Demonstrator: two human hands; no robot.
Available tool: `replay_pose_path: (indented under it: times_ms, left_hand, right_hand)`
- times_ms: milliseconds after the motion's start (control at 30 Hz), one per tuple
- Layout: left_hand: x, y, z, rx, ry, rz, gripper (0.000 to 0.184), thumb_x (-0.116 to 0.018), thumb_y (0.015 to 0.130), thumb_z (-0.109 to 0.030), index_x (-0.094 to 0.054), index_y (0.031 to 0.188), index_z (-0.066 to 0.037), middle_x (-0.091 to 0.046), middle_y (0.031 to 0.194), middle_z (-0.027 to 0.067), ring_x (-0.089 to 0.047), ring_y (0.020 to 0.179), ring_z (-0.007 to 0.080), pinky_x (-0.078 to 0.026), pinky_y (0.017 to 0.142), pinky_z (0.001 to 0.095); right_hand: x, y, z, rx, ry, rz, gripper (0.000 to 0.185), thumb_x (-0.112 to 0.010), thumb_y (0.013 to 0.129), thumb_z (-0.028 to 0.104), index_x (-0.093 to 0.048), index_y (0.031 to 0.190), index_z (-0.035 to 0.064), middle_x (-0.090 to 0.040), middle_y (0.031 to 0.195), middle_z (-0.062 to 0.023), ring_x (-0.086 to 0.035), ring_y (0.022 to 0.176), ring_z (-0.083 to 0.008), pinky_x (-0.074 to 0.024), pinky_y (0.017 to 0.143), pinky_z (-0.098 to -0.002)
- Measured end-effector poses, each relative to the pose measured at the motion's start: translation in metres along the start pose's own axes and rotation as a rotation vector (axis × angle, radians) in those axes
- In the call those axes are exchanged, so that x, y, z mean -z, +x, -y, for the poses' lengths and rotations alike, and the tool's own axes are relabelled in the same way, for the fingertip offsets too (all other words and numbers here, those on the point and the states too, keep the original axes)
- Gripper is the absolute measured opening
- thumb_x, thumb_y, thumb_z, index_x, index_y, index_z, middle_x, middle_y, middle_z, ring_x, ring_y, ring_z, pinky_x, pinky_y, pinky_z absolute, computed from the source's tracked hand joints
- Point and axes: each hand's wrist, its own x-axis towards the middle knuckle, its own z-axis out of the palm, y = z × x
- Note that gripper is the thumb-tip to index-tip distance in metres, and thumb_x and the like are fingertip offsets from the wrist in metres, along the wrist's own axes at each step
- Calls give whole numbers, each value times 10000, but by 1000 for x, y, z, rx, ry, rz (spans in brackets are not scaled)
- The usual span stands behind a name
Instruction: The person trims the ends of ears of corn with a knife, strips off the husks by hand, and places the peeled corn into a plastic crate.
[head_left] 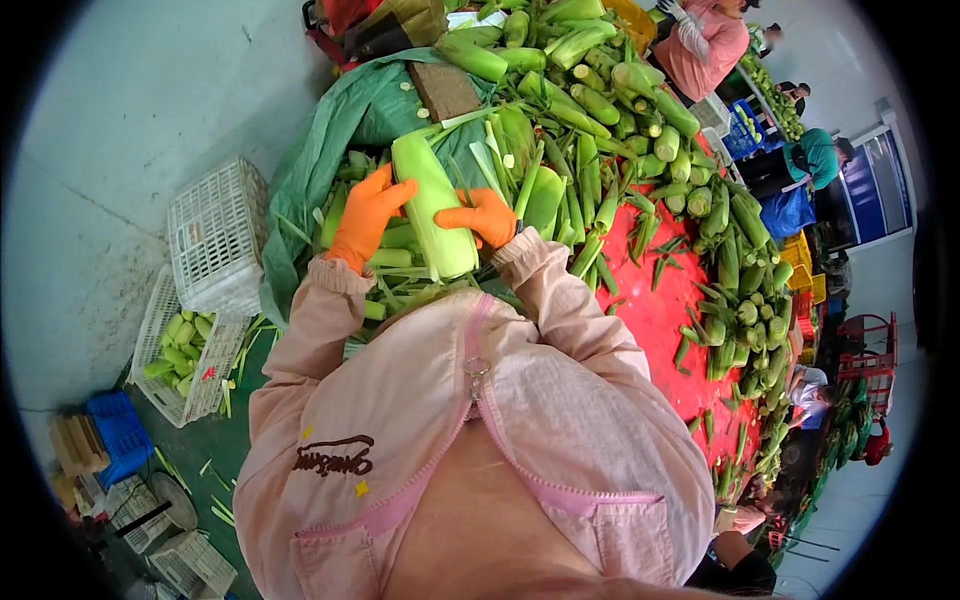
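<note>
An ear of corn in its pale green husk (432, 205) is held slantwise in front of my chest. My left hand (372, 215), in an orange glove, grips its left side with the thumb across the husk. From the right, my right hand (482, 217), also gloved in orange, closes on the lower part of the ear, with the thumb on its face. Loose husk leaves (400, 290) lie beneath both hands. Beyond the ear, a brown wooden block (445, 90) rests on a green tarp (310, 175).
A large heap of unhusked corn (590, 100) spreads ahead and along the right over a red surface (650, 290). At left, a white crate (215, 235) stands near another crate (165, 400) with green ears. Co-workers, one in a pink top (705, 50), are at the far right.
</note>
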Motion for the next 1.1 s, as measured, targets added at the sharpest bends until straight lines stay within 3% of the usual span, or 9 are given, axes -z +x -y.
replay_pose_path:
  times_ms: [133, 467, 567, 633, 667, 733, 767, 867, 1100]
  left_hand:
    - [3, -2, 6, -98, 200, -39, 398, -562, 901, -169, -600, 1257, 5, -651, 1007, 31, -572, 844, 111, -446, 719, 261]
    - [2, -5, 10, -155, 7, -40, 327, -532, 897, -46, -618, 1205, 24, -673, 1066, 67, -624, 895, 150, -502, 796, 285]
    - [6, -6, 10, 36, -301, 90, 400, -576, 942, -146, -554, 1303, 25, -634, 1188, 84, -610, 988, 154, -491, 833, 277]
    - [-1, -8, 12, -132, 222, -123, 555, -614, 954, -281, -464, 1399, 16, -582, 1289, 96, -580, 1078, 150, -474, 880, 279]
    - [-4, -10, 12, -137, 221, -119, 555, -614, 954, -281, -464, 1399, 16, -582, 1289, 96, -580, 1078, 150, -474, 880, 279]
    - [-14, -18, 11, -59, 95, -147, 672, -643, 931, -362, -411, 1445, 4, -561, 1321, 106, -559, 1118, 150, -451, 929, 286]
    - [-29, -24, 10, -134, 49, -140, 683, -661, 915, -380, -427, 1435, -4, -573, 1297, 95, -557, 1111, 153, -440, 943, 289]
    - [-37, -26, 1, -74, -127, -175, 647, -669, 908, -386, -466, 1401, -18, -591, 1254, 77, -561, 1090, 156, -434, 940, 284]
    - [-48, -11, 39, -162, -130, -262, 538, -660, 919, -406, -542, 1303, -49, -628, 1147, 44, -590, 975, 142, -477, 848, 292]
  right_hand:
    - [-3, -5, 7, 19, -94, -19, 497, -822, 700, 369, -697, 1015, 6, -647, 709, -18, -524, 496, -67, -362, 420, -216]
    - [-7, -9, 3, 47, -30, 24, 444, -812, 721, 305, -693, 1031, 10, -658, 751, -21, -516, 501, -56, -351, 422, -212]
    - [-10, -9, 3, -4, 38, -35, 464, -808, 725, 315, -690, 1042, -1, -667, 784, -34, -550, 538, -74, -399, 460, -219]
    - [-15, -9, 3, 59, -86, -130, 509, -805, 736, 358, -686, 1068, -10, -695, 837, -69, -621, 637, -119, -487, 569, -264]
    - [-17, -11, 4, 63, -89, -133, 509, -805, 736, 358, -686, 1068, -10, -695, 837, -69, -621, 637, -119, -487, 569, -264]
    - [-24, -13, 9, 263, -605, -339, 566, -799, 739, 418, -679, 1097, -4, -714, 874, -104, -663, 748, -158, -525, 698, -309]
    - [-24, -9, 4, 250, -631, -341, 604, -800, 722, 469, -682, 1100, 12, -719, 895, -131, -674, 786, -170, -524, 736, -328]
    - [-26, -22, 21, 119, -396, -254, 567, -807, 711, 449, -689, 1049, 10, -701, 832, -124, -652, 736, -165, -515, 695, -322]
    - [-22, -20, 10, 70, -277, -324, 350, -763, 734, 290, -659, 889, -7, -630, 695, -76, -575, 575, -136, -473, 523, -306]
